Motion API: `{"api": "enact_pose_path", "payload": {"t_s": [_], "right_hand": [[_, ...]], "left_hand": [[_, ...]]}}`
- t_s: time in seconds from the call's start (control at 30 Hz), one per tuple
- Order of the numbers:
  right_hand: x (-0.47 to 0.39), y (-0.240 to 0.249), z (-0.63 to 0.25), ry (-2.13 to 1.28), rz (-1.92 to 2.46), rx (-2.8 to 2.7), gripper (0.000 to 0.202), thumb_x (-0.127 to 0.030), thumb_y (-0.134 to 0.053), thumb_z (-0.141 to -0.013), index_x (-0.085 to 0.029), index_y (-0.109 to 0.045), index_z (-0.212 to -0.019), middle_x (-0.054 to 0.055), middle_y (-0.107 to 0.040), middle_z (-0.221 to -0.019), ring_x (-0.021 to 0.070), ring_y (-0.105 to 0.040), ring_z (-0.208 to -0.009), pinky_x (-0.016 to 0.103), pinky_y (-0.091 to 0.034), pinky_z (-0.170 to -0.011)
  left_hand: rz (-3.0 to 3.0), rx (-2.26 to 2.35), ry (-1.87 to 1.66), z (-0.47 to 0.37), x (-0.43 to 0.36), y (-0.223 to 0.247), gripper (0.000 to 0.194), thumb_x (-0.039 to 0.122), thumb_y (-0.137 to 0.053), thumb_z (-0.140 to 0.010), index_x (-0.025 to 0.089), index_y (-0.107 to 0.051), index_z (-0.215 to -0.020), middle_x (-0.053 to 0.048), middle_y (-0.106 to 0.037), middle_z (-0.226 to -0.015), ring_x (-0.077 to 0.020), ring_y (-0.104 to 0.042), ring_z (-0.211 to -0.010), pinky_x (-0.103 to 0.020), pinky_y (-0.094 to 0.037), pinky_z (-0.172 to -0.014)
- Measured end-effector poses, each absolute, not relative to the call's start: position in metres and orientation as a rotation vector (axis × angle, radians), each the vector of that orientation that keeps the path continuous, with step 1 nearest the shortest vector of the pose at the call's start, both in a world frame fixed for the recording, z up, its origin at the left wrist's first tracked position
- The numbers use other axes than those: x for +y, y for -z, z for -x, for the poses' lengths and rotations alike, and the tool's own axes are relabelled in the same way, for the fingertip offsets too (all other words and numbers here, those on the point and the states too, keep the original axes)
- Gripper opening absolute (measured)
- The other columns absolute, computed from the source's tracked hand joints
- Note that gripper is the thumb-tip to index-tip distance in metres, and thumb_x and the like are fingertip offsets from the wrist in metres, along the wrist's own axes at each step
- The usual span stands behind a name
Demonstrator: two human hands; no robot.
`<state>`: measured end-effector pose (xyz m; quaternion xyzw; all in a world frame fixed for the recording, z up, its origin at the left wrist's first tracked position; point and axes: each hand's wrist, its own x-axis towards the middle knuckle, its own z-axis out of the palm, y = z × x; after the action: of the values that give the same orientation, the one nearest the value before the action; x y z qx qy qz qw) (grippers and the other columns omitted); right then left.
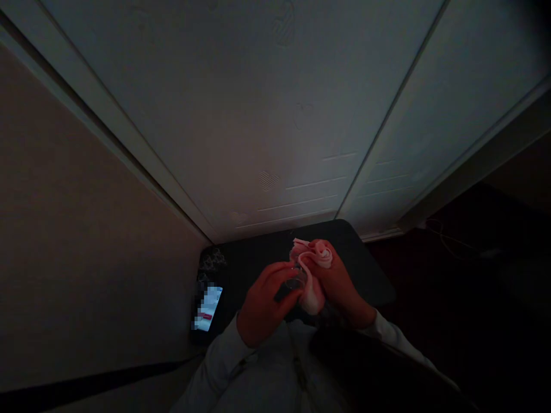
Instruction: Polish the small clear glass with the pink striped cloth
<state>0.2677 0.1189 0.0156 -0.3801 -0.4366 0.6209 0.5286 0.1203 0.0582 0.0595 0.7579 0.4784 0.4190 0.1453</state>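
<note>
Over the dark tabletop, my left hand (pixel 267 298) is closed, fingers and thumb curled around a clear, round-rimmed object (pixel 295 282). The dim light hides whether it is a lens or a small glass. A bunched pink cloth (pixel 313 292) is wrapped in my right hand (pixel 340 281), with a rolled fold sticking out above the fingers. Part of the cloth hangs down between the two hands, right against the clear object. Both hands are close together, in front of my body.
Beneath the hands is a dark table (pixel 253 252), its far edge at white panels (pixel 258 115) with embossed hearts. A lit phone (pixel 210 308) and a tangled silvery chain-like thing (pixel 213 259) lie at its left. A pale cable (pixel 450 244) runs along the dark floor, right.
</note>
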Motion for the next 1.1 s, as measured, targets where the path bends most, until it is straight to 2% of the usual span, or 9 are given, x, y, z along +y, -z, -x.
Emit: {"api": "enact_pose_path", "payload": {"t_s": [0.27, 0.63, 1.1], "right_hand": [[0.115, -0.022, -0.270, -1.462, 0.911, -1.120, 0.027, -0.036, -0.069, -0.071, -0.025, -0.054, -0.089, -0.002, -0.058, -0.081, 0.0149, -0.057, -0.072, 0.027, -0.047, -0.067], [0.119, -0.034, -0.275, -1.336, 0.994, -1.193, 0.023, -0.033, -0.071, -0.066, -0.023, -0.055, -0.078, -0.002, -0.058, -0.072, 0.0155, -0.055, -0.066, 0.028, -0.044, -0.063], [0.110, -0.033, -0.271, -1.317, 0.971, -1.034, 0.028, -0.031, -0.072, -0.066, -0.024, -0.050, -0.082, -0.003, -0.060, -0.077, 0.0152, -0.058, -0.069, 0.029, -0.046, -0.066]], "left_hand": [[-2.186, 1.348, -1.278, -0.120, 0.057, -0.061, 0.025, 0.021, -0.060, -0.083, 0.022, -0.054, -0.107, -0.009, -0.063, -0.108, -0.0212, -0.061, -0.102, -0.038, -0.053, -0.085], [-2.326, 1.312, -1.221, -0.121, 0.054, -0.062, 0.025, 0.021, -0.052, -0.088, 0.023, -0.051, -0.113, -0.009, -0.062, -0.113, -0.0201, -0.061, -0.106, -0.036, -0.054, -0.087], [-2.276, 1.303, -1.236, -0.122, 0.055, -0.063, 0.025, 0.019, -0.055, -0.086, 0.021, -0.051, -0.111, -0.010, -0.060, -0.111, -0.0200, -0.059, -0.106, -0.035, -0.052, -0.088]]}}
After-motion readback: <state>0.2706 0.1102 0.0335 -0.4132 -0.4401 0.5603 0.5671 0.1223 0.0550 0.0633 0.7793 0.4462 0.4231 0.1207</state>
